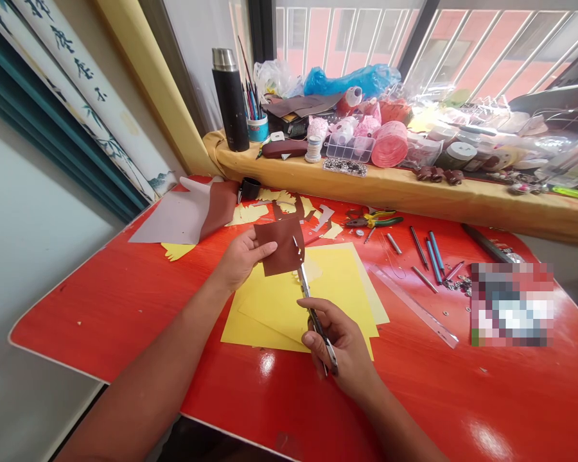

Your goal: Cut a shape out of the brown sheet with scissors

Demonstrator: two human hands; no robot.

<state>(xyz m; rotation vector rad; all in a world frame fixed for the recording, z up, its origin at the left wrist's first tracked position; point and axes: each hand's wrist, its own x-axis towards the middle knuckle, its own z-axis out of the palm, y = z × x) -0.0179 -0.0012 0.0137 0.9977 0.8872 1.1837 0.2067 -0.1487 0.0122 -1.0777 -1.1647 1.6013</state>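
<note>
Cutting method: hold the sheet taut, keep the blades square to it, and turn the sheet rather than the wrist.
Left hand (pixel 243 258): fingers and thumb partly spread, gripping the left edge of the brown sheet (pixel 280 247).
Right hand (pixel 336 343): fingers curled closed around the handles of the scissors (pixel 309 298).
Blades: tips at the sheet's right edge; opening cannot be told.
Sheet position: above the yellow paper (pixel 340 282) on the red table (pixel 101 308).
</note>
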